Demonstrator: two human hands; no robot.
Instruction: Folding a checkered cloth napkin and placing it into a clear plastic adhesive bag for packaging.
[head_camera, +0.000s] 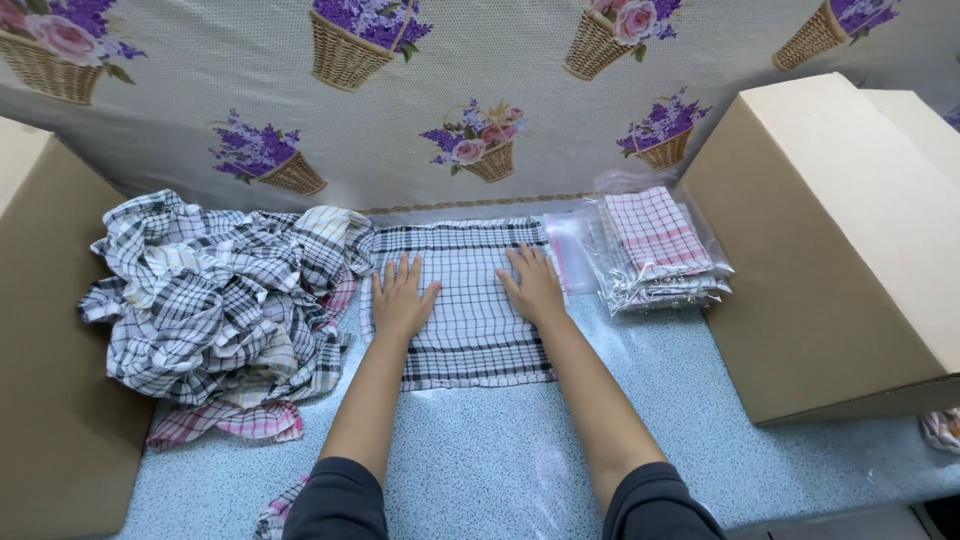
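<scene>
A heap of crumpled checked cloths (215, 300) lay at the left. Just beside it, your left hand (400, 298) and right hand (535, 285) pressed flat, fingers spread and gripping nothing, on a black-and-white checked cloth (470, 310) spread on the table (500, 450). Bagged cloths (655, 250) sat at the right, against a cardboard box (840, 240).

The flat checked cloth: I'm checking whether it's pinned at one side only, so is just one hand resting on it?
No, both the left hand and right hand lie flat on the checked cloth.
</scene>
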